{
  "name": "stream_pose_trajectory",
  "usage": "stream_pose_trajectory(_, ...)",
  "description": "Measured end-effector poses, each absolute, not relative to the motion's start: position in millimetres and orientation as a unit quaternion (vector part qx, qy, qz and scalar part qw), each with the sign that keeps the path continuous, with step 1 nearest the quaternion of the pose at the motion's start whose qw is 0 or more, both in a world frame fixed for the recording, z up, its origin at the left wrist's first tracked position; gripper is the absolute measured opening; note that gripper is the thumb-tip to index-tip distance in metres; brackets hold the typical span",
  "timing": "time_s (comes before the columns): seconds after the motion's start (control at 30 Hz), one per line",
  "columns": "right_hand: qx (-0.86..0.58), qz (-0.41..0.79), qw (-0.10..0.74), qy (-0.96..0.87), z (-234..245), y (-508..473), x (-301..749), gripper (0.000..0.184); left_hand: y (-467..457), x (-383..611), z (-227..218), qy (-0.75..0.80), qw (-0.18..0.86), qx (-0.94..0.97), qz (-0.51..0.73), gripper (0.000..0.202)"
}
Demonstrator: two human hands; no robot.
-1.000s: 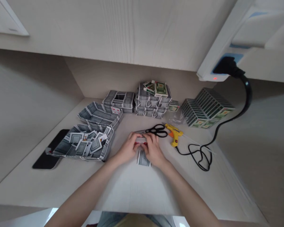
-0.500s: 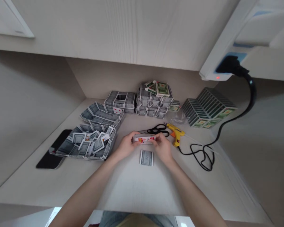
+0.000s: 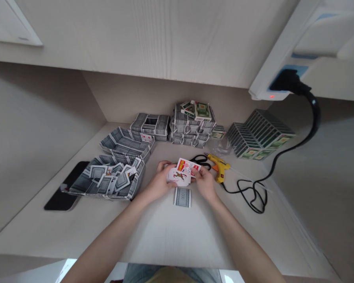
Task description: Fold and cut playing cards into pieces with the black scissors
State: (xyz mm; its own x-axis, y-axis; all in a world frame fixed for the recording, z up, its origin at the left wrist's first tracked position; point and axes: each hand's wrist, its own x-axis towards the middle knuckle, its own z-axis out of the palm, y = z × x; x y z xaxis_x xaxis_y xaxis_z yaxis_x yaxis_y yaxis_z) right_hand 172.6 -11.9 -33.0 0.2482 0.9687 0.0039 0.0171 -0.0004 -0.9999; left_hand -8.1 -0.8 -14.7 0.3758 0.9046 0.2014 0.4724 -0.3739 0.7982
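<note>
A deck of playing cards (image 3: 179, 178), a joker face up on top, is gripped in my left hand (image 3: 161, 181). My right hand (image 3: 205, 181) pinches a red and white printed card (image 3: 187, 166) that overlaps the deck's upper right part. On the table just below lies a grey-patterned playing card (image 3: 182, 197), back up; whether others lie under it I cannot tell. Behind my right hand are scissors (image 3: 201, 159), their blades hidden. To its right lies a yellow glue gun (image 3: 221, 168).
An open box made of cards (image 3: 129, 142) holds loose cards (image 3: 105, 184) at left, partly over a black phone-like slab (image 3: 61, 199). Card-built boxes (image 3: 188, 126) stand at the back. Stacked card packs (image 3: 261, 133) are at right. A black cord (image 3: 273, 167) runs up to a power strip (image 3: 271, 84).
The deck has tilted from edge-on to face up, showing the joker. My right hand has slid the red and white card up and to the right off the top.
</note>
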Motion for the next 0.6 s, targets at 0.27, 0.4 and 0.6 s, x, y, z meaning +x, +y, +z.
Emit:
stream_pose_trajectory(0.27, -0.57, 0.439, 0.578, -0.386, -21, -12, 175, 0.041, 4, -16, -11, 0.55, 0.246, 0.741, 0.297, 0.054)
stream_pose_trajectory(0.4, -0.583, 0.418, 0.585, -0.379, -19, -13, 175, 0.042, 6, -20, -13, 0.599, 0.152, 0.735, 0.279, 0.05)
stream_pose_trajectory(0.6, -0.595, 0.415, 0.579, -0.373, -20, -14, 173, 0.04, 6, -19, -17, 0.605, 0.071, 0.743, 0.277, 0.046)
